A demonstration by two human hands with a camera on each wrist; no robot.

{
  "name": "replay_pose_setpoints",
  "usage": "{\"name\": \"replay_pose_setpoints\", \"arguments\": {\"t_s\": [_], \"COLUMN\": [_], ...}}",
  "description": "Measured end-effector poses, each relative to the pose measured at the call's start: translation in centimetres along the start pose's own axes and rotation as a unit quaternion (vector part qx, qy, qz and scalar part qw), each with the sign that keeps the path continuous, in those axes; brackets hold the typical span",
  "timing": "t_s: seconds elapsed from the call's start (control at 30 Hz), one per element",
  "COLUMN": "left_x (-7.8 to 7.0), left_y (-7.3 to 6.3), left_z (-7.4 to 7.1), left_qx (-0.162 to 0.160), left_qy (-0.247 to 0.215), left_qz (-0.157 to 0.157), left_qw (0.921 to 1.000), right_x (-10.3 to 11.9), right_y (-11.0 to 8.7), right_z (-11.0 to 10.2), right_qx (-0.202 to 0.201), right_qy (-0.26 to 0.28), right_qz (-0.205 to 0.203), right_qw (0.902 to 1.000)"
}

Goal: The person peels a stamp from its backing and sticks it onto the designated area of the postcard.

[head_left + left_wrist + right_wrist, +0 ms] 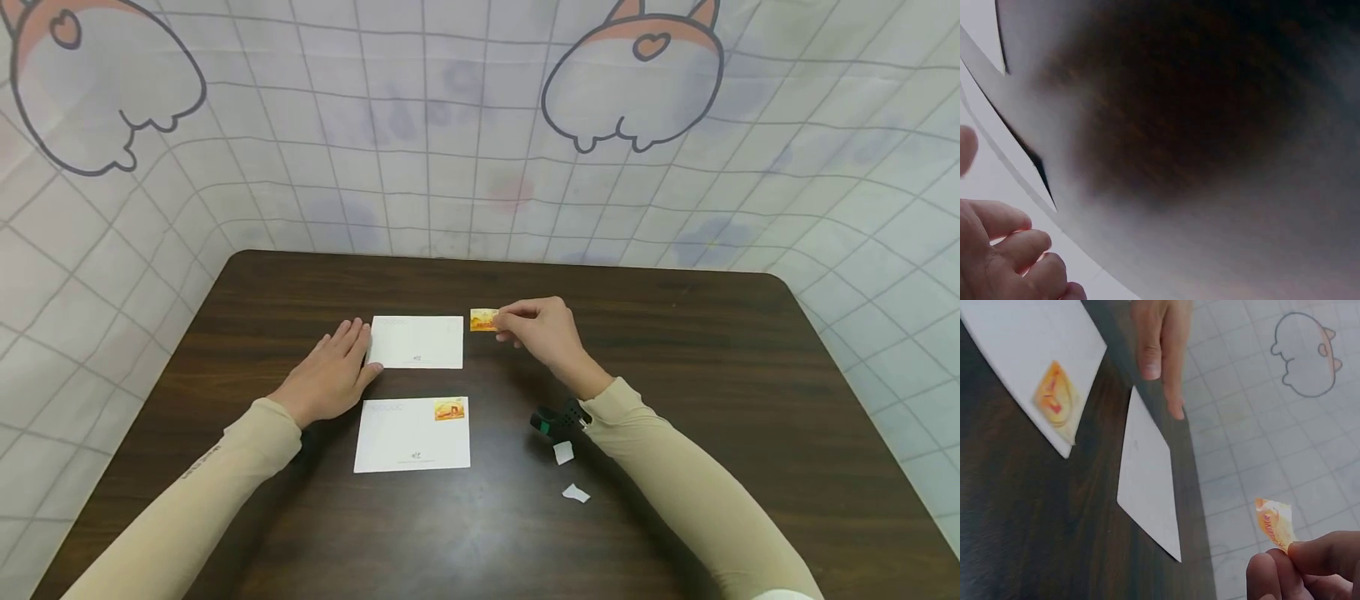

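Between thumb and fingers, my right hand [546, 335] pinches a small yellow-orange stamp [483, 320], held just right of the far white envelope's top right corner. In the right wrist view the held stamp [1274, 523] stands up slightly bent from the fingertips. My left hand [330, 375] lies at the left edge of the far envelope [417, 340], fingers straight and thumb at its lower left corner. A nearer white envelope [408, 437] lies below it, bearing a similar orange stamp [450, 409] in its top right corner.
Two scraps of white paper, one upper [563, 452] and one lower [576, 493], lie right of the nearer envelope. A black device [553, 422] sits at my right wrist. The dark wooden table [712, 350] ends at a grid-patterned cloth [465, 167] behind.
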State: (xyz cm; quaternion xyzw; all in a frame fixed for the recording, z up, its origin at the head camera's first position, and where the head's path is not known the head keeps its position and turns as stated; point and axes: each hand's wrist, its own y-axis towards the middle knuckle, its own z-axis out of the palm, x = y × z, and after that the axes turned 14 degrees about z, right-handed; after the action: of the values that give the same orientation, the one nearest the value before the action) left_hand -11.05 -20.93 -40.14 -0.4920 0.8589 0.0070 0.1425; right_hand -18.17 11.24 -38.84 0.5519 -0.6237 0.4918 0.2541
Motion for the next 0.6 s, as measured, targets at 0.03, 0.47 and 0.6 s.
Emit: {"name": "replay_pose_setpoints", "arguments": {"t_s": [0.03, 0.47, 0.6], "left_x": [0.0, 0.1, 0.1], "left_y": [0.1, 0.5, 0.5], "left_z": [0.1, 0.7, 0.8], "left_qx": [0.003, 0.026, 0.034], "left_qy": [0.002, 0.015, 0.019], "left_qz": [0.002, 0.027, 0.021], "left_qw": [1.0000, 0.9992, 0.9990], "right_x": [0.1, 0.6, 0.9], "right_y": [0.4, 4.3, 5.0], "right_z": [0.3, 4.1, 5.1], "right_qx": [0.003, -0.002, -0.001], "right_qy": [-0.001, -0.015, -0.019], "right_qz": [-0.004, 0.022, 0.038], "right_qw": [1.0000, 0.9996, 0.9991]}}
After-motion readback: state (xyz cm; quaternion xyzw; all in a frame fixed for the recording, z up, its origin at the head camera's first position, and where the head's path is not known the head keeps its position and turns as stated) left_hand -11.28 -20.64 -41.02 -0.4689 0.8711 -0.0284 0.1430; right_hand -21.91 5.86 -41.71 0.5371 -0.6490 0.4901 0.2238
